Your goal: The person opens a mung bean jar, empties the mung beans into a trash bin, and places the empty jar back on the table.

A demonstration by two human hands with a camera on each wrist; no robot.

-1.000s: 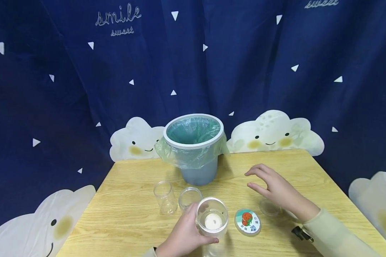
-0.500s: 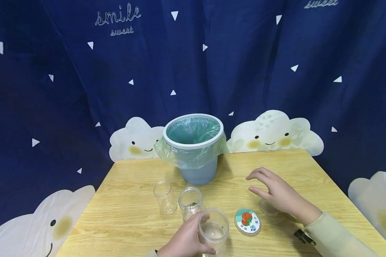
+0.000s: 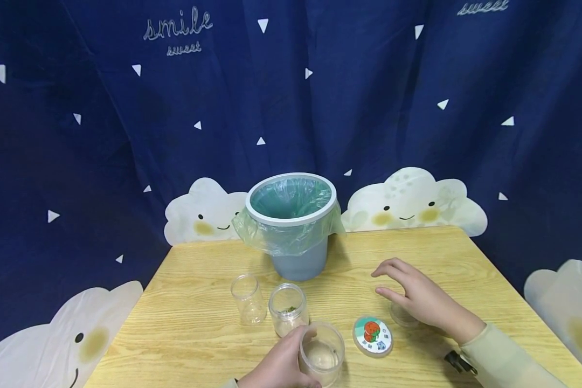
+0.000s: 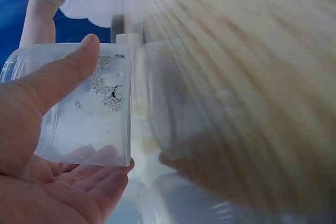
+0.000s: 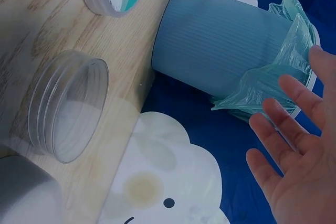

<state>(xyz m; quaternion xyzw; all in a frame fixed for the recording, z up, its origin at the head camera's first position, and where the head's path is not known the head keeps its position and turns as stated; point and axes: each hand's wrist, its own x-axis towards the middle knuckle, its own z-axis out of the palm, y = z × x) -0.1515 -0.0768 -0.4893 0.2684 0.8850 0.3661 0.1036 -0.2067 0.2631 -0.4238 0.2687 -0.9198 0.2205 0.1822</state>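
Note:
My left hand (image 3: 283, 362) grips a clear plastic jar (image 3: 321, 355) near the front of the table. In the left wrist view, the thumb lies along the side of this jar (image 4: 79, 124), fingers under it; small dark specks and droplets cling near its base. Behind it stands a clear jar (image 3: 287, 315) with a little green-brown matter inside. My right hand (image 3: 424, 296) hovers with fingers spread and loosely bent, holding nothing, above a clear container (image 3: 401, 316) it partly hides. Between the hands lies a round lid (image 3: 373, 336) with an orange-red fruit picture.
A blue-grey bin (image 3: 300, 264) lined with a thin green bag (image 3: 293, 240) stands at the back middle of the wooden table (image 3: 199, 334). Another clear jar (image 3: 249, 304) is at the left. A dark blue curtain (image 3: 291, 108) hangs behind.
My left hand has lowered the jar towards the table's near side, and a white disc seen inside it earlier no longer shows. The right hand has sunk slightly. The jar behind is less covered.

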